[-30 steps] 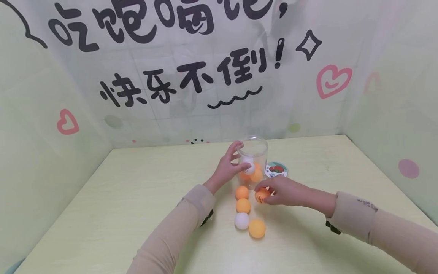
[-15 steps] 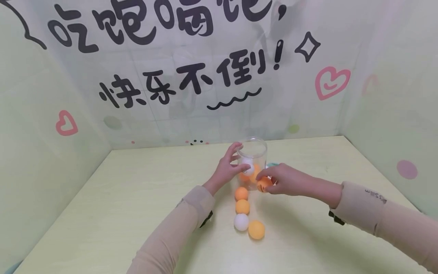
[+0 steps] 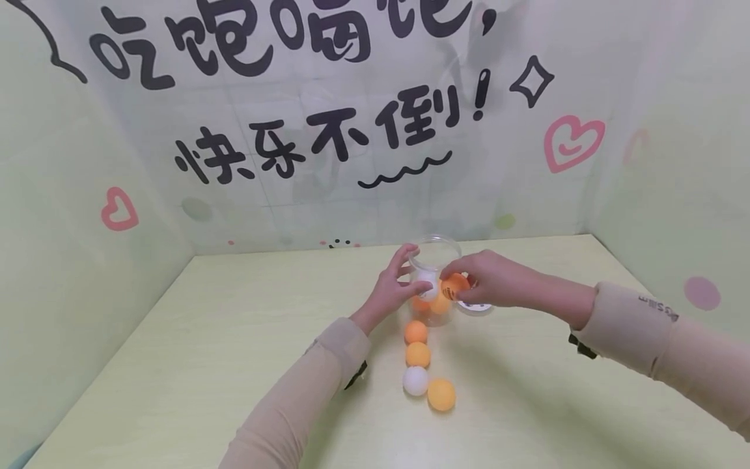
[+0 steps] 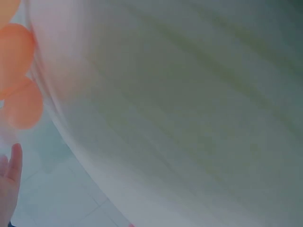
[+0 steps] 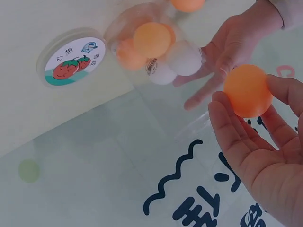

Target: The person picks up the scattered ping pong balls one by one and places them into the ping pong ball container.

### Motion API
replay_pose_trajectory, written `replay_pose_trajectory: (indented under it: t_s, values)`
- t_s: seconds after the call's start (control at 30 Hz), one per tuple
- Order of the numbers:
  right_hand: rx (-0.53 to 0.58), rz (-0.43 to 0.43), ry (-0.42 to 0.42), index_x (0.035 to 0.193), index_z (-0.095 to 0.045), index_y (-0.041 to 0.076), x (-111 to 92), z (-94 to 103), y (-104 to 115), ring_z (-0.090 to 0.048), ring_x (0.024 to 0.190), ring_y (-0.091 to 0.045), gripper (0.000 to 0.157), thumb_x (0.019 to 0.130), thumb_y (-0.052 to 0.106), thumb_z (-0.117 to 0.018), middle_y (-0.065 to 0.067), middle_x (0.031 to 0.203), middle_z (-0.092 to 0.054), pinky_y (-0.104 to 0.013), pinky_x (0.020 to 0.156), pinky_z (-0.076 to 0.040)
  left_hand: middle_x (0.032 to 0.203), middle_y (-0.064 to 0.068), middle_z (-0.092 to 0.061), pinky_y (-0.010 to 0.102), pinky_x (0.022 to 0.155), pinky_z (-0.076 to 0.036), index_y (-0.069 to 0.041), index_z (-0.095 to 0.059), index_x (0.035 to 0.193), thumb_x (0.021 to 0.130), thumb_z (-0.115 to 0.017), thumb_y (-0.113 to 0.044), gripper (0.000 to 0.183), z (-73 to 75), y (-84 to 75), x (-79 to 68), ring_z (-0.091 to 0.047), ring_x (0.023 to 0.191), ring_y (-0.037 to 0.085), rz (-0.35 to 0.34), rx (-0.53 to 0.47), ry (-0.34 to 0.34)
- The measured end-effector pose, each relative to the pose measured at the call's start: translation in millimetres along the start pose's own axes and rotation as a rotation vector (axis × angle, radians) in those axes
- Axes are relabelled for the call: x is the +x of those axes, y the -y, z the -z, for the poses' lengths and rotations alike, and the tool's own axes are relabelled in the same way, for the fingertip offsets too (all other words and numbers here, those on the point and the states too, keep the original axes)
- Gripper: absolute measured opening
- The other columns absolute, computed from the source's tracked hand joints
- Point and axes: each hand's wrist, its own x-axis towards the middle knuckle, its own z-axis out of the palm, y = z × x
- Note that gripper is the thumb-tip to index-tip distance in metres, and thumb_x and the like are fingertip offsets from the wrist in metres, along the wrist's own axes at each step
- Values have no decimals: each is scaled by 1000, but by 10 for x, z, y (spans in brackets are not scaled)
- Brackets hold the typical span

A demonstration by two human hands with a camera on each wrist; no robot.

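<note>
My left hand [image 3: 394,286] grips the side of a clear plastic jar [image 3: 435,254] standing upright on the table, thumb in front. Inside the jar lie several orange and white ping-pong balls, among them a white ball [image 5: 184,57] and an orange ball [image 5: 152,40]. Thumb and fingers of my right hand [image 5: 265,161] pinch another orange ping-pong ball [image 5: 248,91]. In the head view that right hand is beside the jar's right side, below rim height in the picture. Blurred orange balls [image 4: 14,56] fill the left edge of the left wrist view.
In front of the jar, on the table [image 3: 234,352], runs a row of loose balls: orange [image 3: 416,332], yellow-orange [image 3: 418,355], white [image 3: 415,381], with a yellow-orange one [image 3: 441,395] beside it. A round lid with a tomato picture [image 5: 73,66] lies by the jar. A printed wall stands behind.
My right hand has lifted the orange ball from the table up alongside the jar, now partly covering the lid. The left hand has kept its grip on the jar.
</note>
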Motion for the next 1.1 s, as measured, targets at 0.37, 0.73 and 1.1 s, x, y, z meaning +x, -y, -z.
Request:
replay_pose_trajectory:
  t_s: [0.37, 0.73, 1.1]
  values:
    - [-65, 9, -50, 110, -63, 3, 170, 220, 41, -61, 77, -20, 29, 81, 5, -64, -9, 102, -66, -30, 68, -54, 146, -3, -32, 42, 97, -43, -31, -28, 138, 80, -70, -27, 71, -3, -68, -13, -41, 127, 29, 57, 0, 18]
    - [-90, -26, -73, 112, -62, -1, 336, 258, 20, -59, 91, -27, 32, 81, 3, -65, -16, 111, -63, -37, 77, -53, 146, -4, -32, 40, 95, -44, -31, -28, 138, 79, -71, -29, 73, 0, -28, -1, -41, 126, 27, 60, 15, 9]
    - [-151, -4, -87, 109, -63, 0, 466, 204, -84, -57, 100, -30, 30, 80, 0, -65, -16, 110, -63, -41, 83, -50, 146, -3, -32, 39, 95, -44, -33, -29, 137, 80, -71, -28, 70, 12, -59, -10, -42, 126, 27, 59, 13, 5]
